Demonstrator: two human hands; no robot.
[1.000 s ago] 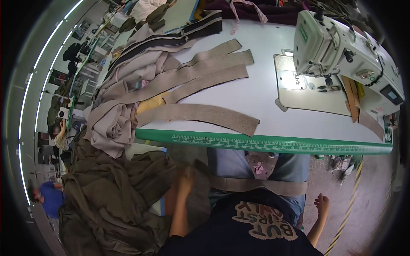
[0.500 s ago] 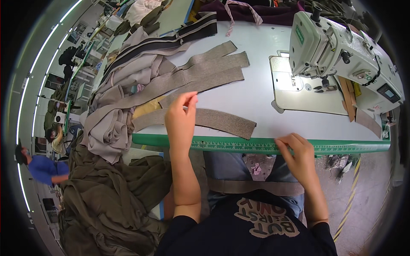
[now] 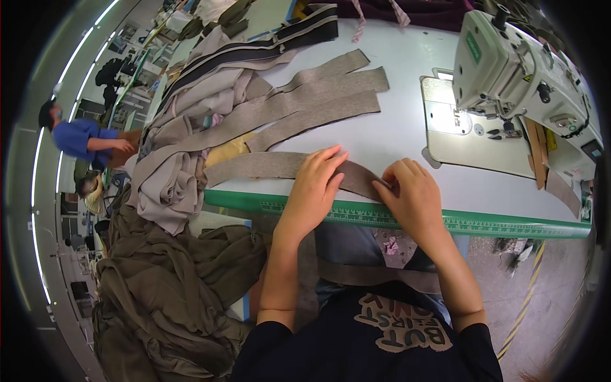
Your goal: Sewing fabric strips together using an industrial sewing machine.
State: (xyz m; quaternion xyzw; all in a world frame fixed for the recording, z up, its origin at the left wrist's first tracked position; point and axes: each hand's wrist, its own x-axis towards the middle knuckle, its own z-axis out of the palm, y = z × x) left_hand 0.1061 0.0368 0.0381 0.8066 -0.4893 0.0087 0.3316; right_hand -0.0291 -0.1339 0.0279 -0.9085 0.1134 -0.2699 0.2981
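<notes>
Head view — fabric strip (image 3: 267, 164) partly hidden under left hand (image 3: 315, 184), right hand (image 3: 414, 194)

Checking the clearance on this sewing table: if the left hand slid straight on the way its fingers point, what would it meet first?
The left hand lies flat on the nearest grey fabric strip, fingers pointing up and right. Past that strip's edge comes bare white table, then probably the next grey strip; the angle is hard to judge.

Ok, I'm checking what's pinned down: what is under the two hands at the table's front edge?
Both the left hand and right hand press a long grey-brown fabric strip onto the white table; the strip's right end is covered.
</notes>
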